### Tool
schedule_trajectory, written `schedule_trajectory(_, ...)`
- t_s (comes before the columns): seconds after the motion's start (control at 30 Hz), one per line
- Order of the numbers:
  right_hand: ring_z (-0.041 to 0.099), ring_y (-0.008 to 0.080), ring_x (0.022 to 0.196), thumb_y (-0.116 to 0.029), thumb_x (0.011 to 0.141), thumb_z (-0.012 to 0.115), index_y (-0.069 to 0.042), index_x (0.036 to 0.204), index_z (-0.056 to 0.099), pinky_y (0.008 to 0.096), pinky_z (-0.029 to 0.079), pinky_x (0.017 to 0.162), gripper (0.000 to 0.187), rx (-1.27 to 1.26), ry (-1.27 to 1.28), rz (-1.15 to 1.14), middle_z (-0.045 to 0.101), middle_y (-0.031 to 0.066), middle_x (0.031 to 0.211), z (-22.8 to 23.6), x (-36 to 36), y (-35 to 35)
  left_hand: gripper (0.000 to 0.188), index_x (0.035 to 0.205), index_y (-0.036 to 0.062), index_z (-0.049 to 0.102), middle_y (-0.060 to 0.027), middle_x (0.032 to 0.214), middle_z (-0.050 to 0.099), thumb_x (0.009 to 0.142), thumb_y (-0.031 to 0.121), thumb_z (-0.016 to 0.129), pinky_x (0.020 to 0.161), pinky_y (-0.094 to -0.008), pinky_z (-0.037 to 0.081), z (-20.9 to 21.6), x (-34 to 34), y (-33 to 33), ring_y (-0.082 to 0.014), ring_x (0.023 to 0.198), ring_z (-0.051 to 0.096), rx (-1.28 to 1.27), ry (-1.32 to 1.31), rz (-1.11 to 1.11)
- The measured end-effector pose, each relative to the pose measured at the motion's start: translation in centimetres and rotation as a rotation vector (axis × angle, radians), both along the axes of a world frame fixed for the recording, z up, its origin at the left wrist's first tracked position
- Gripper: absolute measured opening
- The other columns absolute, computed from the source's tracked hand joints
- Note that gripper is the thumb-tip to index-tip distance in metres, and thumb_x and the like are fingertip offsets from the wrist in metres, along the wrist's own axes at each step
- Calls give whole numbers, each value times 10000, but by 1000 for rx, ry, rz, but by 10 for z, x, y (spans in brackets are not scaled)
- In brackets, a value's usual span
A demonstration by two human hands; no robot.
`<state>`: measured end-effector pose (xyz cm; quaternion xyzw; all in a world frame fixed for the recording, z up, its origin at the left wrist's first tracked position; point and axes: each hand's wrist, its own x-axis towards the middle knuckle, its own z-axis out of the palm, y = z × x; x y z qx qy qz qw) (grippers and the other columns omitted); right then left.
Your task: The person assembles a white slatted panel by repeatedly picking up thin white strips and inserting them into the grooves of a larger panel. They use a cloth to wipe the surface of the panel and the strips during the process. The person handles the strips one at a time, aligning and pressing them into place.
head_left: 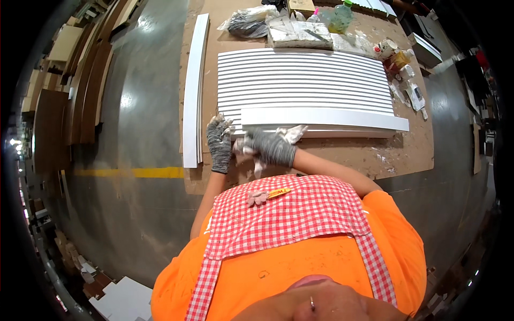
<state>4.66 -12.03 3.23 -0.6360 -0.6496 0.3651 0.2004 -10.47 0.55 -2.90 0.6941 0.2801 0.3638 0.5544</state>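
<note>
A stack of white strips with dark gaps between them (300, 80) lies on the brown worktable. Across its near side rests a single loose white strip (326, 117). My left hand (219, 143), in a grey knit glove with whitened fingertips, is closed with bent fingers at the stack's near left corner; what it grips there is hidden. Beside it, my right hand (272, 148), gloved alike and smeared by motion, is closed on a crumpled white rag (293, 134). Parts of the rag stick out on both sides of that hand, along the stack's near edge.
Long white boards (194, 91) lie along the table's left side. A whitish, stained block (300, 33), a plastic bag (249, 22) and a green-capped bottle (341, 20) stand at the back. Small containers (399, 60) line the right. Brown panels (80, 101) are stacked beyond the floor at left.
</note>
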Motion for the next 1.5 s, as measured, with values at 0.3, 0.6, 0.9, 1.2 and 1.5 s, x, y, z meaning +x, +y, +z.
schedule_trajectory(0.3, 456, 317, 1211, -504, 799, 622, -145, 1403, 384, 411, 364, 1042, 742, -131, -5, -74, 473, 155, 1294, 15, 24, -43, 593, 1201, 57, 587, -121, 1355, 457, 691, 279, 793, 1114, -437, 238, 21, 27, 7, -300, 1273, 389, 425, 356, -64)
schedule_trajectory(0.6, 608, 172, 1032, -335, 871, 643, -69, 1169, 613, 302, 483, 911, 401, 158, 610, -603, 655, 85, 1099, 46, 118, -73, 988, 1352, 9, 348, -96, 1307, 486, 562, 260, 883, 1128, -399, 247, 14, 43, 18, -218, 1291, 335, 524, 636, -228)
schedule_trajectory(0.9, 624, 330, 891, -229, 819, 606, -47, 982, 676, 395, 484, 815, 254, 571, -250, -1045, 663, 176, 936, 9, 305, 23, 759, 1142, 66, 619, -185, 1338, 462, 554, 506, 812, 1111, -497, 192, 35, 48, 16, -330, 1263, 388, 728, 604, -169)
schedule_trajectory(1.2, 574, 333, 911, -186, 762, 633, -77, 935, 697, 430, 470, 819, 214, 269, -838, -1007, 606, 179, 952, -14, 326, 68, 740, 1153, 79, 595, -151, 1350, 459, 581, 506, 788, 1122, -503, 159, 35, 45, 14, -328, 1286, 367, 707, 606, -158)
schedule_trajectory(1.5, 609, 398, 904, -277, 838, 559, -32, 982, 656, 468, 479, 802, 300, 136, -562, -1167, 636, 262, 912, -9, 344, 76, 686, 1125, 82, 600, -112, 1349, 455, 560, 393, 832, 1131, -486, 151, 35, 45, 14, -300, 1298, 343, 688, 525, -149)
